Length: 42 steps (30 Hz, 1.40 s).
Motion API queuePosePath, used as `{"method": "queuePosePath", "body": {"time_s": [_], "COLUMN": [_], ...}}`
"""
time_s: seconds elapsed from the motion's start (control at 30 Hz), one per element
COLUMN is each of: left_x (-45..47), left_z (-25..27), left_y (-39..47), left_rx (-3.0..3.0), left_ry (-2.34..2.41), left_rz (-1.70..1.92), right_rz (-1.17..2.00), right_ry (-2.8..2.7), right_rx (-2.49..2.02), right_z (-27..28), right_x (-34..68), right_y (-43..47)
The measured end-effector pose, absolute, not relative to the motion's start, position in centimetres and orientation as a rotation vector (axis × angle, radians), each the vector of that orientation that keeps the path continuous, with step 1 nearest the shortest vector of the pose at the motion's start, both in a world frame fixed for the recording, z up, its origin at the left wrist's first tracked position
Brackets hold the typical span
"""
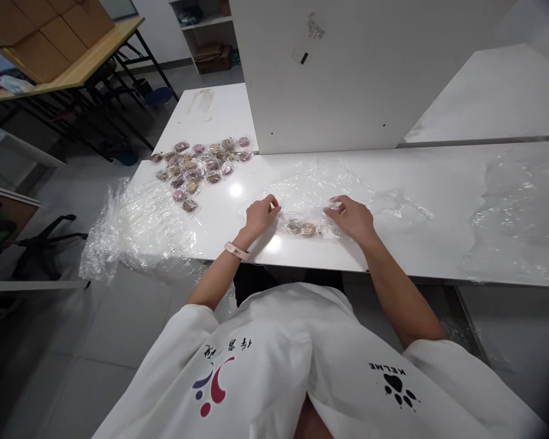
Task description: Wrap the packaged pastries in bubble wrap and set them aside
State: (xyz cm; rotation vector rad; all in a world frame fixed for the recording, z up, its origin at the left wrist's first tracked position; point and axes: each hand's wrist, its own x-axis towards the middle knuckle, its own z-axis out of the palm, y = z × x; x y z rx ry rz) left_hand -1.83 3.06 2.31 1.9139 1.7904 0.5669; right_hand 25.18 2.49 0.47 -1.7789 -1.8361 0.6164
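Packets (308, 229), two, lie with clear film (320, 177) on the table (439, 247), between left hand (260, 218) and right hand (355, 219). Both curl narrowly; whether they pinch film, I cannot tell. Leftward: a packet cluster (211, 164), crumpled plastic (137, 225).

grey tiled floor (132, 311), white wall (158, 24), wood-topped table (96, 56), blue stool (159, 96) near it, open shelves (208, 23).
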Motion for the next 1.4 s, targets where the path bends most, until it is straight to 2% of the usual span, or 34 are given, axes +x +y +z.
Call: {"method": "queuePosePath", "body": {"time_s": [0.1, 0.17, 0.27, 0.33, 0.57, 0.67, 0.73, 0.8, 0.9, 1.0, 1.07, 1.27, 1.4], "left_x": [-1.7, -1.8, -2.1, -2.3, -2.8, -2.2, -1.6, -1.3, -1.6, -2.2, -2.2, -0.9, 0.4], "left_z": [2.0, 2.1, 2.2, 1.9, 1.0, 1.3, 1.4, 1.6, 1.5, 0.8, 0.1, 0.1, 1.3], "left_y": [2.9, 1.4, -0.9, -1.5, 0.7, 1.8, 2.2, 2.1, 0.6, -1.1, -1.4, 2.0, 5.4], "left_rx": [2.081, 2.231, 2.407, 2.404, 2.081, 2.005, 2.002, 2.085, 2.393, 2.571, 2.545, 2.306, 2.185], "left_ry": [1.898, 1.749, 1.26, 1.118, 1.379, 1.515, 1.607, 1.709, 1.581, 1.232, 1.208, 1.501, 1.573], "left_rz": [0.64, 0.802, 0.704, 0.57, 0.601, 0.487, 0.389, 0.393, 0.535, 0.526, 0.512, 0.508, 0.317], "right_rz": [0.165, 0.09, 0.345, 0.501, 0.714, 0.875, 0.82, 0.603, 0.325, 0.342, 0.372, 0.415, 0.514], "right_ry": [-1.746, -1.812, -2.169, -2.329, -2.134, -2.019, -1.971, -1.947, -2.079, -2.332, -2.352, -2.103, -2.125], "right_rx": [-1.821, -1.662, -1.336, -1.221, -1.345, -1.503, -1.627, -1.681, -1.482, -1.222, -1.21, -1.495, -1.777], "right_z": [0.9, 1.2, 0.8, -0.1, -1.4, -0.9, -0.7, -0.6, -0.6, -1.1, -1.7, -1.5, -0.1], "right_x": [25.5, 25.3, 24.2, 23.4, 23.7, 23.9, 23.8, 23.9, 24.6, 25.6, 25.8, 25.0, 24.9], "right_y": [1.9, 0.1, -2.1, -2.4, -0.2, 0.7, 1.2, 1.1, 0.0, -1.7, -2.3, 0.4, 3.5]}}
